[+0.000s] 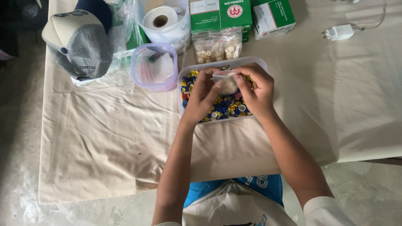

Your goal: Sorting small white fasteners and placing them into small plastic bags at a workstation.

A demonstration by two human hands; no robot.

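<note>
Both hands meet over the clear tray (pixel 182 79) of blue, yellow and white buttons. The left hand (pixel 202 95) and the right hand (pixel 256 90) each pinch an edge of a small clear bag (pixel 226 80) holding pale buttons, fingers closed on it, just above the tray. Behind the tray lie more filled button bags (pixel 217 46) and green boxes (pixel 220 12). To the tray's left stands a round tub (pixel 154 67), then a grey cap (pixel 78 44), all on the cloth-covered surface (pixel 104 138).

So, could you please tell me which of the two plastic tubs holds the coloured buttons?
The white rectangular tub under both hands; the rounder lilac tub to its left holds only small clear bags.
</note>
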